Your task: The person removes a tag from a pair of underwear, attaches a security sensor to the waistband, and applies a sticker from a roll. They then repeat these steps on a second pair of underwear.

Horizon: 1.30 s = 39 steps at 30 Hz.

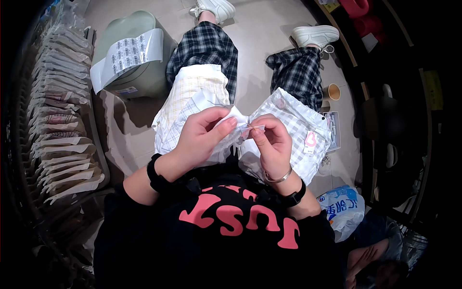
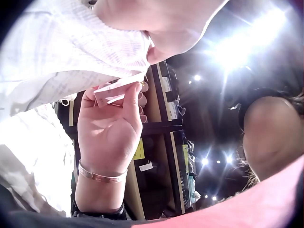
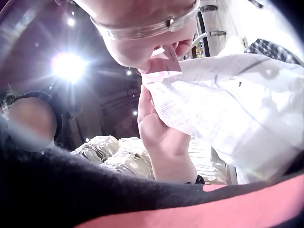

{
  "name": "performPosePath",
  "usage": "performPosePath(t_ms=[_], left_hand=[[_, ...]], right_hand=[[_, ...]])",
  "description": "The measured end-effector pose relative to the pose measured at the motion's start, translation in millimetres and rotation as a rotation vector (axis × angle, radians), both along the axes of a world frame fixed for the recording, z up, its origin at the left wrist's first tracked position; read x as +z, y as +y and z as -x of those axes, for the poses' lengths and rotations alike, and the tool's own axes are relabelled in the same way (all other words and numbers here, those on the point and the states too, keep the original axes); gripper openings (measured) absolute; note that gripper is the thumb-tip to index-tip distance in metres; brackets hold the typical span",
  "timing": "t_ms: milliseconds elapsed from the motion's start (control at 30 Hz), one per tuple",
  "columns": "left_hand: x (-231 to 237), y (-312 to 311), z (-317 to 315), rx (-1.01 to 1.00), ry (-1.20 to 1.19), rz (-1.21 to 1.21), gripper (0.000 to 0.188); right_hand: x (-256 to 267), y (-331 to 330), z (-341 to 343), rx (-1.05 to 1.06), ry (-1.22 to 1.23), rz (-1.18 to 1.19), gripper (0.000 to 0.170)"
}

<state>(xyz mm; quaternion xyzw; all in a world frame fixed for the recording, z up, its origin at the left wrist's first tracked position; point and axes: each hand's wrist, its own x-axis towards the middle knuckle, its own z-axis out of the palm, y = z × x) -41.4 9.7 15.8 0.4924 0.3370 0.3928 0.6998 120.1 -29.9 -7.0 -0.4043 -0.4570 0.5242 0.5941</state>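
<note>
The left hand (image 1: 204, 132) pinches a corner of thin white checked fabric (image 2: 109, 52) between thumb and fingers. Close beside it, the right hand (image 1: 273, 147) holds a small pink-and-white card tag (image 2: 116, 92) against that fabric; the tag also shows in the right wrist view (image 3: 164, 66). Across the lap lie a cream checked garment (image 1: 195, 79) and, on the other thigh, a grey-and-white checked garment (image 1: 293, 120) bearing a tag with a pink heart (image 1: 311, 139). Exactly what lies between the right fingertips is partly hidden.
Hanging garments in clear covers (image 1: 62, 120) line the left side. A grey-green bin (image 1: 130, 29) carries a sheet of barcode labels (image 1: 132, 52). On the right are a paper cup (image 1: 332, 91), a small box (image 1: 333, 125), a plastic bag (image 1: 344, 209) and dark shelves (image 1: 414, 168).
</note>
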Motion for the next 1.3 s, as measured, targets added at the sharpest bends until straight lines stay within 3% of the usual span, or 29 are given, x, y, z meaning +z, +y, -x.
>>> performPosePath(t_ms=[300, 367, 433, 467, 600, 700, 800, 833, 1067, 1167, 1233, 1300], left_hand=[[1, -2, -3, 0.057, 0.066, -0.003, 0.015], [-5, -1, 2, 0.058, 0.166, -0.065, 0.012], [2, -3, -2, 0.125, 0.206, -0.068, 0.014], [-7, -2, 2, 0.109, 0.159, -0.059, 0.014], [-14, 4, 3, 0.024, 0.071, -0.045, 0.017], [-10, 3, -2, 0.157, 0.185, -0.055, 0.019], [-16, 13, 2, 0.120, 0.241, -0.118, 0.020], [7, -1, -8, 0.134, 0.325, -0.117, 0.026], [-26, 13, -4, 0.134, 0.238, -0.154, 0.023], [-25, 16, -2, 0.124, 0.277, -0.182, 0.025], [4, -1, -17, 0.146, 0.315, -0.217, 0.022], [2, 0, -15, 0.145, 0.319, -0.260, 0.025]], right_hand=[[-2, -2, 0, -0.033, 0.036, 0.046, 0.010], [0, -3, -1, -0.056, -0.047, 0.093, 0.018], [0, -2, -7, -0.086, -0.265, -0.049, 0.029], [-3, -3, -4, -0.107, -0.131, -0.020, 0.029], [4, -2, -7, -0.156, -0.218, -0.053, 0.014], [-1, -1, -3, -0.249, -0.180, -0.153, 0.012], [10, -4, -7, -0.268, -0.153, -0.120, 0.013], [8, -2, -7, -0.261, -0.146, -0.123, 0.014], [-1, 1, -7, -0.346, -0.180, -0.318, 0.011], [2, -1, -11, -0.215, -0.149, -0.216, 0.012], [4, -3, -11, -0.206, -0.107, -0.186, 0.011], [3, -1, -10, -0.203, -0.106, -0.209, 0.011]])
